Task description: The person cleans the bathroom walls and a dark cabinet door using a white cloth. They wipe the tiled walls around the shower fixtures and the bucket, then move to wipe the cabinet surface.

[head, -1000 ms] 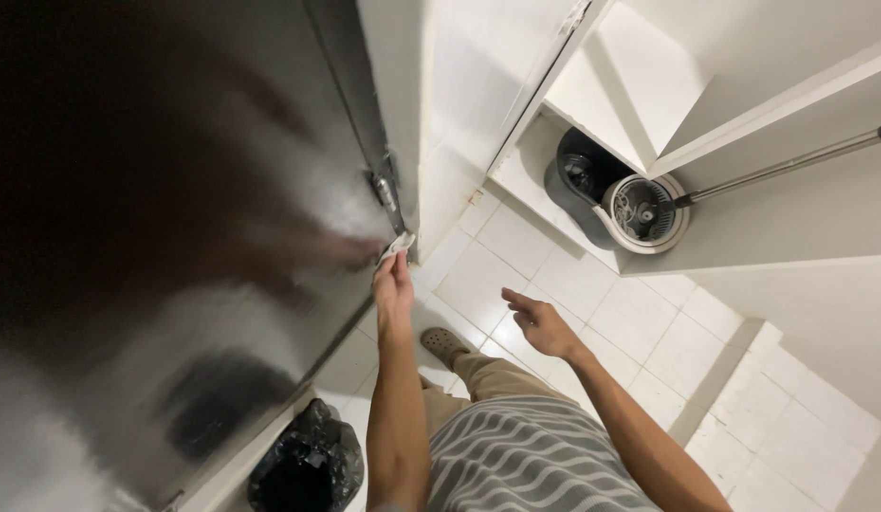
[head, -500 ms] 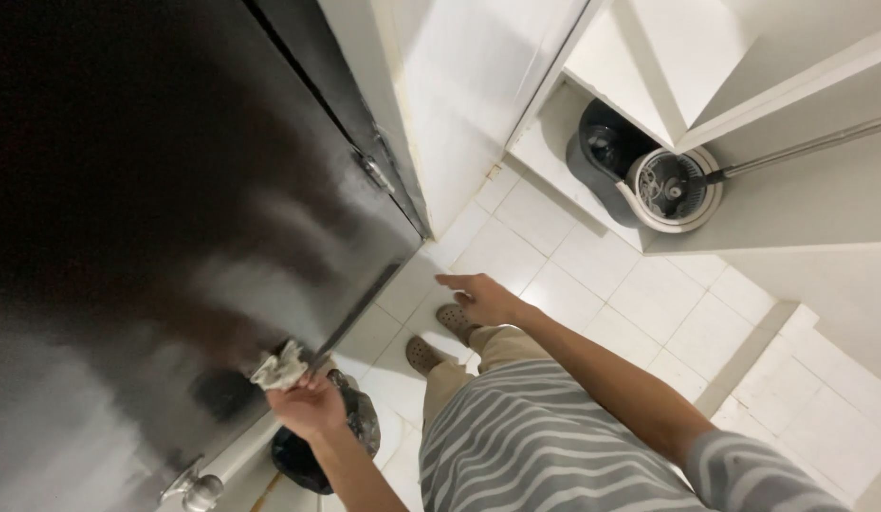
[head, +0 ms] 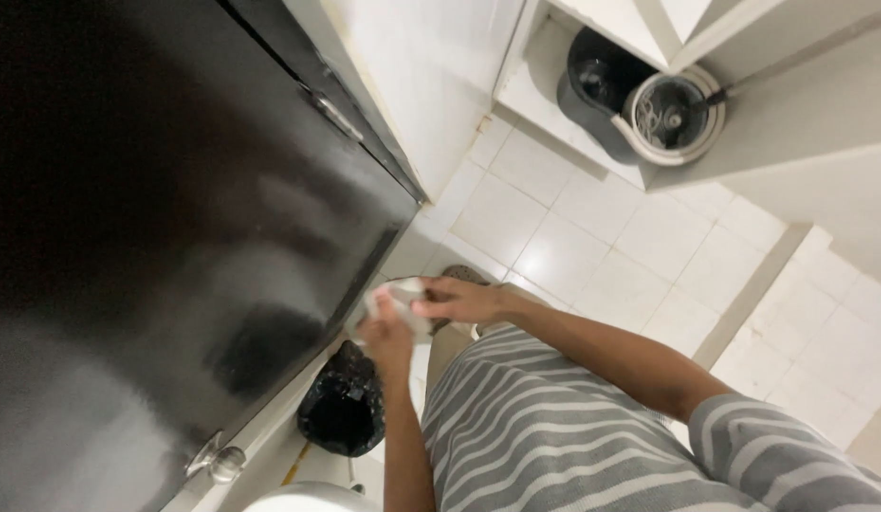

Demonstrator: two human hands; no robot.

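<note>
A crumpled white cloth or paper wipe (head: 400, 301) is held between both my hands, in front of my body and beside the lower edge of a tall glossy black door (head: 165, 237). My left hand (head: 387, 339) grips the wipe from below. My right hand (head: 459, 300) pinches its upper right side. Both hands are just off the door's surface, not touching it. My grey striped shirt (head: 554, 436) fills the lower middle.
A black bin lined with a black bag (head: 344, 406) stands on the white tiled floor (head: 592, 237) under my hands. A metal handle (head: 222, 463) sticks out low on the door. A mop bucket with a spinner (head: 663, 114) sits in the far alcove. A white rounded fixture (head: 308, 497) shows at the bottom.
My left hand came down off the black door with the wipe and moved in front of my body. My right hand moved in and took hold of the wipe too.
</note>
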